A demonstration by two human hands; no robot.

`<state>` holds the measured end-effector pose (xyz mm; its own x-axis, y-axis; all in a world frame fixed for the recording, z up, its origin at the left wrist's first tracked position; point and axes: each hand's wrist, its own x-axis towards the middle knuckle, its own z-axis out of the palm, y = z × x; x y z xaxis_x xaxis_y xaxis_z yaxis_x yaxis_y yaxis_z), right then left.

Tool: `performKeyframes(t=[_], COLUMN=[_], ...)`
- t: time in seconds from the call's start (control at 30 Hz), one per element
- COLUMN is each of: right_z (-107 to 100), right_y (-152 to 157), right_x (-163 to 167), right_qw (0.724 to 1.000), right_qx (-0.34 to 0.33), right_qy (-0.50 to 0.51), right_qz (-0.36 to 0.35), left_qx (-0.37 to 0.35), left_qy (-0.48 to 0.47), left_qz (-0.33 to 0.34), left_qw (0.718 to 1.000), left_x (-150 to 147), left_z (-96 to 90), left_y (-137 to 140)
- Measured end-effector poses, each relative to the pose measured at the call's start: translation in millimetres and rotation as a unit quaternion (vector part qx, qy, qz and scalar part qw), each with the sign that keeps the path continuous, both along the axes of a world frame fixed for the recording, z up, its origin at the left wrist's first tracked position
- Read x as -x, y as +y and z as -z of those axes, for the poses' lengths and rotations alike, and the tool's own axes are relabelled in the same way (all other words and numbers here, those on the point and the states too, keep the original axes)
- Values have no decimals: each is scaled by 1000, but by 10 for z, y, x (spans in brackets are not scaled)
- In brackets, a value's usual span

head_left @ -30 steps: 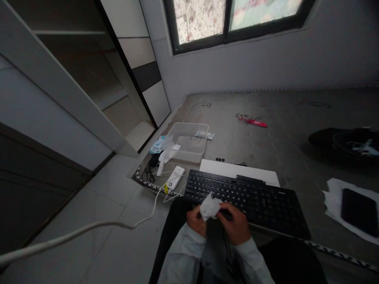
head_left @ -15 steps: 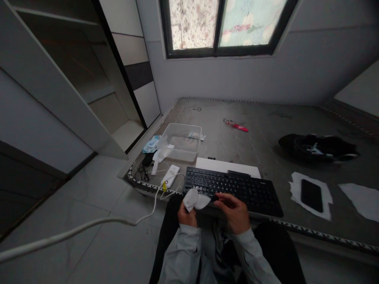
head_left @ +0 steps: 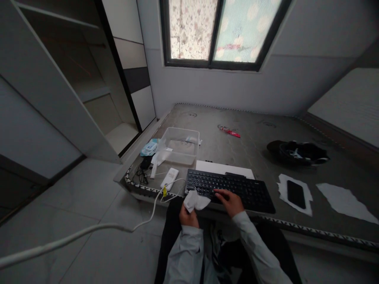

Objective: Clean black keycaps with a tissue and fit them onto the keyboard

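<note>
Left hand [head_left: 188, 218] gripping tissue [head_left: 192, 201] at near edge of keyboard [head_left: 227, 184]. Right hand [head_left: 231, 202] at keyboard, fingers bent; can't tell if gripping. Phone [head_left: 296, 194] right of keyboard.

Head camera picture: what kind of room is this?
Probably a bedroom: there's what looks like a wide grey mattress, what seems to be a headboard on the right, and an open cupboard on the left.

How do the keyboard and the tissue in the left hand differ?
The keyboard is black; the tissue is white. The keyboard is long and flat, the tissue small and bunched. The keyboard lies on the grey surface; the tissue is held in the left hand.
</note>
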<state>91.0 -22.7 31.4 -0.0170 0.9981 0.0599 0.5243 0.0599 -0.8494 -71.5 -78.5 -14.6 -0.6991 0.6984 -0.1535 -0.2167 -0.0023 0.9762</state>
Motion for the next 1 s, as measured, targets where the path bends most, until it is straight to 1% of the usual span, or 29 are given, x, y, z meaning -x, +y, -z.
performKeyframes(t=[0.17, 0.3, 0.5, 0.73, 0.87, 1.0], right_z=[101, 169, 271, 337, 330, 259], right_y=[278, 376, 391, 395, 379, 352], right_x=[153, 233, 216, 241, 251, 294], right_qw=[998, 994, 991, 991, 988, 978], right_qx=[31, 32, 14, 21, 30, 63], right_qy=[-53, -100, -129, -126, -144, -191], right_qz=[-12, -6, 20, 30, 34, 49], left_qx=[-20, -22, -27, -24, -28, -28], left_qy=[-20, -19, -16, -6, -13, -19], left_qz=[-1, -6, -8, -2, 0, 2], left_qw=[1000, 1000, 999, 1000, 1000, 999], left_x=[-28, -26, -12, 3, -5, -30], left_z=[72, 99, 74, 84, 116, 152], left_y=[36, 45, 33, 34, 45, 70])
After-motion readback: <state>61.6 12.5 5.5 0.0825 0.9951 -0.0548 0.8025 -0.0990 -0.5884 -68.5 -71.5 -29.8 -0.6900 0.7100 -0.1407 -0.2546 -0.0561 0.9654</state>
